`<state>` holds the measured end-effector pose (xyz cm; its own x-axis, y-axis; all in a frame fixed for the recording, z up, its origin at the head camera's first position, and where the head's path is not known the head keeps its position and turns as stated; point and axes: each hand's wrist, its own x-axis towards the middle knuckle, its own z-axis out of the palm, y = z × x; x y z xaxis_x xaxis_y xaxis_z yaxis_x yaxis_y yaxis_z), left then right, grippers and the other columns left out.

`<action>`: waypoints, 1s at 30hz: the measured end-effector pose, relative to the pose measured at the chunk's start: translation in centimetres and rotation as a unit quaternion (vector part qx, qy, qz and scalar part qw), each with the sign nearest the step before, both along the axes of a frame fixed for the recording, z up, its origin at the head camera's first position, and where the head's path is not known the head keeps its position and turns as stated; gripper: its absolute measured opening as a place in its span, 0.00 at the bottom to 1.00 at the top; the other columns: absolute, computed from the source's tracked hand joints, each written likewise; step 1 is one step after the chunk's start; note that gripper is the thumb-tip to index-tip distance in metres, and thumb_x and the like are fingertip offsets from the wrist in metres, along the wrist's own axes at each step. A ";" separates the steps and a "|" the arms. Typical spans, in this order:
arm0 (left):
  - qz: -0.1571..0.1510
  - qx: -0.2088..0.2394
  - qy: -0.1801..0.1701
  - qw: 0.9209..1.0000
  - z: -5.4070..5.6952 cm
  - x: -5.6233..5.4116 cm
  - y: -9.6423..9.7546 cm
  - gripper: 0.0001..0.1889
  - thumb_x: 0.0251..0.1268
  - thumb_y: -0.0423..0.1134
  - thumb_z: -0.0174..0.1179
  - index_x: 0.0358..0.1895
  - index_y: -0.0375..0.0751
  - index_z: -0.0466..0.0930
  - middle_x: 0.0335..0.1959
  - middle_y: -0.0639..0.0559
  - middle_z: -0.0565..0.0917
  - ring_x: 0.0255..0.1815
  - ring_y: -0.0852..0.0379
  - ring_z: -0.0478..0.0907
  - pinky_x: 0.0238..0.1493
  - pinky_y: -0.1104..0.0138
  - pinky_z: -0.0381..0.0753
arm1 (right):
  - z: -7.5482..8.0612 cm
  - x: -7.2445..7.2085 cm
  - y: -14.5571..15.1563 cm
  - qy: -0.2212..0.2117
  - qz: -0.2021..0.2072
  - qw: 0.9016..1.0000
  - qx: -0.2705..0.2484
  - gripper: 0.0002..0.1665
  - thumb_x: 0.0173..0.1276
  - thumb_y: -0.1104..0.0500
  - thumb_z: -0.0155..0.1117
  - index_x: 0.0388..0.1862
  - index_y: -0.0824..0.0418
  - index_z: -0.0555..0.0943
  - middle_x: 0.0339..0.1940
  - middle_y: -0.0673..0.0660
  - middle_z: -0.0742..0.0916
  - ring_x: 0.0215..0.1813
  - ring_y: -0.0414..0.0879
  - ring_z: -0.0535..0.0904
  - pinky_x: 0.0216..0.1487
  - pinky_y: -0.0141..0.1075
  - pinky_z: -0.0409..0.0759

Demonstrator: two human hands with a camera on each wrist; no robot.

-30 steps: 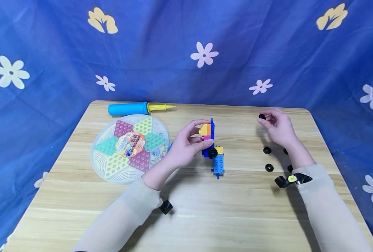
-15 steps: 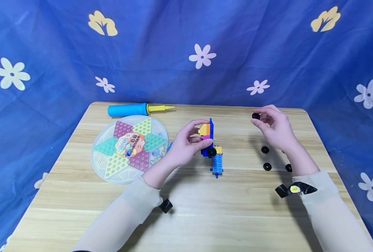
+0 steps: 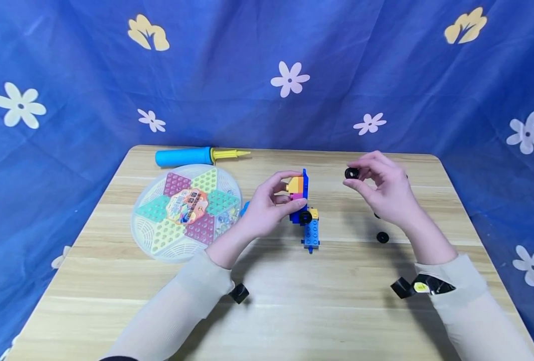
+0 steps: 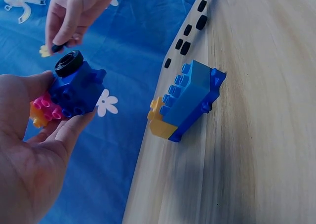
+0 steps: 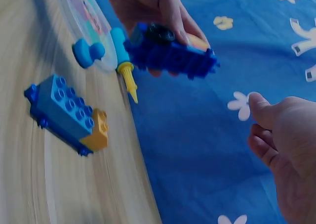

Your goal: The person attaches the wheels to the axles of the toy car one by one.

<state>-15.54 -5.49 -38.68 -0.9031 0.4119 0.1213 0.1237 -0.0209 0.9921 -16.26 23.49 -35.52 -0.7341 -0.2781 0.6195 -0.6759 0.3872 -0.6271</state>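
Note:
My left hand (image 3: 267, 213) grips a toy block car (image 3: 297, 186), tilted up on end above the table. Its dark blue base carries pink, orange and yellow bricks, and one black wheel (image 4: 69, 63) sits on its side. To the right, my right hand (image 3: 390, 193) pinches a loose black wheel (image 3: 351, 173) between thumb and fingers, apart from the car. In the right wrist view the fingers hide that wheel. Just below the held car, a second block car (image 3: 311, 235) stands on the table, light blue with a yellow brick on a blue base, no wheels on its visible pegs.
Several loose black wheels (image 3: 382, 237) lie on the table (image 3: 321, 306) at the right, partly hidden by my right arm. A round Chinese checkers board (image 3: 147, 243) lies left, a blue and yellow hand pump (image 3: 183, 157) behind it. A blue knobbed piece (image 5: 88, 53) rests beside the board.
My right hand has moved left with the wheel, closer to the held car, and the wheel has turned to show its face. My left hand and its car have stayed nearly still.

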 end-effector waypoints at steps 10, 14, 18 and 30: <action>-0.002 -0.020 0.010 1.000 -0.1 0.0 0.4 0.29 0.71 0.33 0.71 0.72 0.57 0.75 0.50 0.42 0.84 0.42 0.46 0.90 0.27 0.68 0.78 | 0.6 1.4 -2.2 0.028 0.023 0.999 0.004 0.24 0.55 0.78 0.81 0.51 0.67 0.88 0.45 0.57 0.87 0.39 0.44 0.81 0.47 0.27 0.81; -0.003 -0.016 0.003 1.000 -0.2 0.1 0.6 0.30 0.71 0.33 0.71 0.72 0.56 0.75 0.49 0.42 0.84 0.39 0.47 0.89 0.23 0.68 0.75 | 0.8 1.8 -3.0 0.033 0.038 0.999 0.002 0.23 0.56 0.77 0.81 0.51 0.66 0.88 0.45 0.56 0.87 0.39 0.45 0.81 0.46 0.28 0.81; -0.001 -0.011 -0.001 1.000 -0.3 0.2 0.7 0.29 0.71 0.32 0.71 0.72 0.55 0.75 0.49 0.41 0.83 0.38 0.47 0.89 0.26 0.68 0.79 | 0.8 2.0 -3.9 0.028 0.051 0.998 -0.001 0.22 0.57 0.75 0.81 0.51 0.66 0.88 0.45 0.55 0.87 0.39 0.45 0.81 0.44 0.28 0.81; -0.018 -0.002 0.004 1.000 -0.3 0.2 1.0 0.28 0.72 0.31 0.70 0.72 0.52 0.75 0.52 0.40 0.84 0.45 0.46 0.90 0.37 0.64 0.88 | -0.5 1.7 -5.9 0.015 0.060 0.998 -0.005 0.19 0.58 0.74 0.82 0.49 0.68 0.89 0.43 0.56 0.86 0.36 0.44 0.82 0.39 0.31 0.82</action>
